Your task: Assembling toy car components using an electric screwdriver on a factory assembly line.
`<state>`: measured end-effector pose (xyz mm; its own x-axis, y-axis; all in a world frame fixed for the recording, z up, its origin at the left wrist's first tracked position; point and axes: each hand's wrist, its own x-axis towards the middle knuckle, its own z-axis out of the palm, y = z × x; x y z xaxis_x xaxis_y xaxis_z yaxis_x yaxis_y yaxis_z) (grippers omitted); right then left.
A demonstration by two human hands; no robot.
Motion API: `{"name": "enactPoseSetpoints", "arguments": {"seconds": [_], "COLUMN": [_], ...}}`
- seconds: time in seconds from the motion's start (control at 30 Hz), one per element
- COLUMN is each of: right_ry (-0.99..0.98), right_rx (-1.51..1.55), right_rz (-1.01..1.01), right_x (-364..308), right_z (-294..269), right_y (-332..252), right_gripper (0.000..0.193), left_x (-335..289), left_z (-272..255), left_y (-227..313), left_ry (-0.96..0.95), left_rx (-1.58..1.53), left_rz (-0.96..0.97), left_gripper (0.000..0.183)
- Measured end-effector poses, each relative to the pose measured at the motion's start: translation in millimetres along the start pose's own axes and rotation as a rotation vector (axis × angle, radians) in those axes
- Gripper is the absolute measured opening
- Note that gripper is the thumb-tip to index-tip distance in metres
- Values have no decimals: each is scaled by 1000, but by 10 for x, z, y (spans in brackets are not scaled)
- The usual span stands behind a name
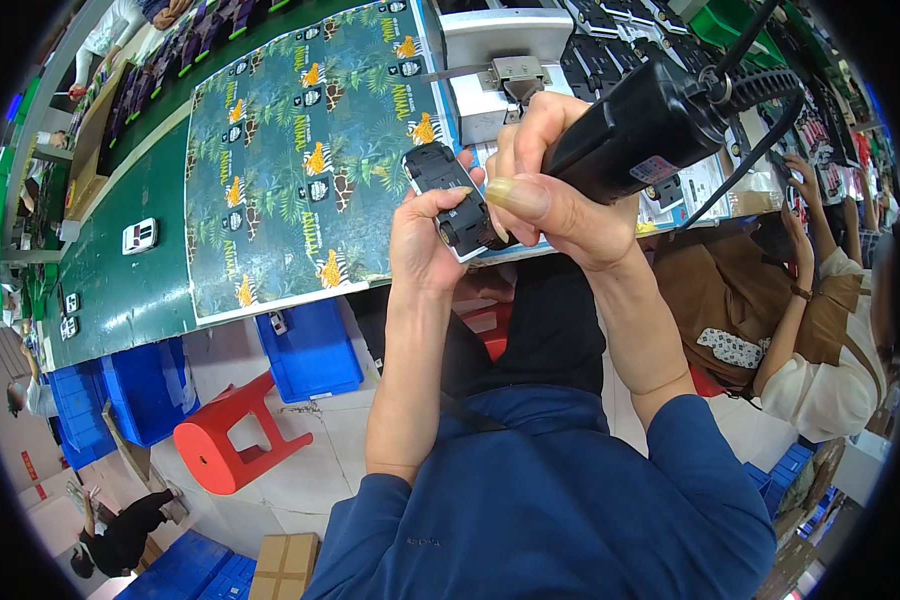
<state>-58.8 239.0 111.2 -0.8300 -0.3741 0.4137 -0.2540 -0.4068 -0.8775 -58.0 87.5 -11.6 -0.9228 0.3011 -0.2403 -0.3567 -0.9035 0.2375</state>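
Observation:
My left hand [420, 245] is closed around a toy car [462, 222], whose black underside faces up and whose white body edge shows along one side. The thumb presses on the black base. Just to the right, my right hand [575, 215] grips a black powered screwdriver [635, 135] with a thick cord at its back end. Its tip is hidden behind my fingers, so I cannot tell whether it touches the car. Both hands are over the near edge of the bench, beside a sheet printed with animals and leaves [310, 150].
A metal fixture [518, 75] stands beyond my hands. Several black car bases [595, 65] lie at the upper right. A small white car [140, 236] sits on the green bench [135, 290]. Below are a red stool [225, 440] and a blue bin [315, 365]. A co-worker [820, 340] sits at right.

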Motion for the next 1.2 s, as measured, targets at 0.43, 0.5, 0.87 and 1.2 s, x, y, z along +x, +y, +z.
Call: {"name": "enactPoseSetpoints", "arguments": {"seconds": [0.43,0.5,0.87,1.2], "right_ry": [-91,-78,-8,77], "right_rx": [103,104,89,102], "right_rz": [-290,-275,-260,-213], "right_x": [-253,-310,-334,-478], "right_z": [-179,-237,-322,-504], "right_y": [-385,-404,-379,-517], "right_gripper": [30,30,29,31], "left_x": [-195,-211,-1159,-1217], "left_z": [205,-50,-624,-1061], "left_y": [1113,1633,3222,3632], "left_ry": [-146,-330,444,1347], "left_rx": [2260,2552,3061,2730], "left_rz": [1105,1048,690,747], "left_gripper": [72,82,53,63]}}
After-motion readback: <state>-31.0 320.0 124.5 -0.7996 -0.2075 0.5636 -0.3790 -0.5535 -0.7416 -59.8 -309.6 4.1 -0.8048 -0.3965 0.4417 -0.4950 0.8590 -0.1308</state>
